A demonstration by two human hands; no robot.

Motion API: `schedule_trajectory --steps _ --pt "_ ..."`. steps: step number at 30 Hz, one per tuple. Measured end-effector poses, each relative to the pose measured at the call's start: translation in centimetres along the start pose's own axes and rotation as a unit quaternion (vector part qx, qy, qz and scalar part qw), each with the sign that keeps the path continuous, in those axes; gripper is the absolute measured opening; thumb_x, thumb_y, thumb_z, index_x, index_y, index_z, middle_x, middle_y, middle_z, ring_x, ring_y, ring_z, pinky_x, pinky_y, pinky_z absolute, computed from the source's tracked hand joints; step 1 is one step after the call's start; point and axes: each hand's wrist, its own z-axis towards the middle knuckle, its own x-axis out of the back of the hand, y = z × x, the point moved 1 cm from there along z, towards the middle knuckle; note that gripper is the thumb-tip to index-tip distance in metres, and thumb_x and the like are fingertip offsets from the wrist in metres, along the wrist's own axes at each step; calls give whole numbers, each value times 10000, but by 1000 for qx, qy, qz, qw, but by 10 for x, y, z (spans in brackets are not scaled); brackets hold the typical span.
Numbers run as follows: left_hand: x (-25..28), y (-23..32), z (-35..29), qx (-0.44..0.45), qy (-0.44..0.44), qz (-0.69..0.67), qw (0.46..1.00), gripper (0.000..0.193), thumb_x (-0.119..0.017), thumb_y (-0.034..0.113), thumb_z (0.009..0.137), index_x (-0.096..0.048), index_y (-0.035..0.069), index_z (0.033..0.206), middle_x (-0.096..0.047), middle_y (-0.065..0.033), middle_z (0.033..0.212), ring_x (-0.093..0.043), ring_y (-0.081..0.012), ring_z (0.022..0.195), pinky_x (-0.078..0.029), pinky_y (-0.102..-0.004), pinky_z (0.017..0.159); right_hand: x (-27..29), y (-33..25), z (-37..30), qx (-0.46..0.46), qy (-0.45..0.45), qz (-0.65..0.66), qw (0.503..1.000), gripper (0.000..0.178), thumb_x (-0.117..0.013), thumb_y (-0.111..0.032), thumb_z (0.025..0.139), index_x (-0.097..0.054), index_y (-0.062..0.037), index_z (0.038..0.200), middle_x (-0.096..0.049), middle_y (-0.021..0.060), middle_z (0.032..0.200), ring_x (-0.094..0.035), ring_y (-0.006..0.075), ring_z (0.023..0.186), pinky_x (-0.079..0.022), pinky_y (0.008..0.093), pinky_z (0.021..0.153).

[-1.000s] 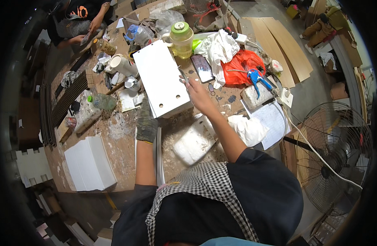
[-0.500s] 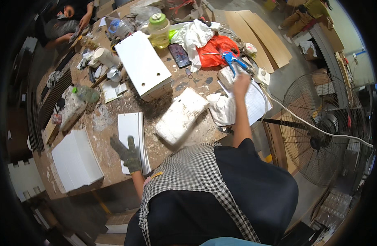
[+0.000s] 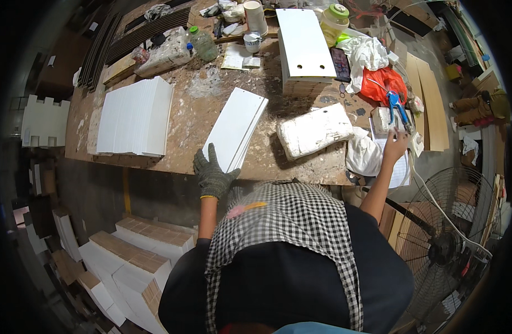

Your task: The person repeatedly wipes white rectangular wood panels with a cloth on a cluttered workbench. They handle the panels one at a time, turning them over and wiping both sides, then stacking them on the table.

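My left hand [image 3: 215,177], in a grey knit glove, rests on the near end of a small stack of white boards [image 3: 236,125], its fingers spread. At the right, my bare right hand [image 3: 396,146] is bent with its fingertips together at the near end of a blue glue gun [image 3: 396,106]; whether they grip it is unclear. The gun lies over a whitish block [image 3: 383,118] beside a red plastic bag [image 3: 383,83]. A plaster-smeared white block [image 3: 316,131] lies between my hands. Crumpled white cloth [image 3: 363,150] sits by my right forearm.
A large stack of white boards [image 3: 130,119] stands at the left. Behind are a white-topped stack with two holes [image 3: 306,44], a phone [image 3: 340,64] and a green-lidded jug [image 3: 334,25]. A fan [image 3: 440,245] and white cable [image 3: 434,197] are at the right.
The view has turned and shifted left. My left hand has come down to the near end of the small board stack. My right hand stays near the glue gun, fingertips now at its near end.
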Motion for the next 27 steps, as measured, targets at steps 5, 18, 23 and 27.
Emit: schedule_trajectory --steps 5,18,23,27 --pt "22 3 11 -6 -28 -4 1000 1282 -842 536 621 -126 130 1604 -232 -364 1543 -262 -520 1428 -259 -550 1181 38 -58 -85 -35 -180 -44 982 397 -765 -424 805 -755 -130 1073 -686 142 1136 -626 358 1048 -508 489 847" --pt "36 -54 -8 -10 -155 -514 844 848 -730 209 908 -226 64 1574 -605 -187 1274 -628 -290 1147 -568 -403 917 16 -29 -111 10 -193 -8 981 295 -781 -298 770 -621 -80 887 -610 177 1228 -593 335 1081 -488 486 808" --pt "63 -31 -14 -232 -41 -302 924 1219 -889 427 648 -208 -19 1555 -366 -265 1506 -416 -387 1376 -391 -474 1118 58 -29 -83 -126 -120 328 928 285 -688 -135 850 -542 -55 1083 -624 133 1115 -617 201 937 -500 346 781" --pt "51 51 -19 -386 34 -193 901 1175 -815 526 709 -209 -49 1534 -320 -321 1477 -346 -447 1382 -373 -559 1104 126 -106 -70 -183 -201 569 776 496 -642 -37 860 -495 -34 1333 -628 133 1148 -638 205 987 -524 316 852"
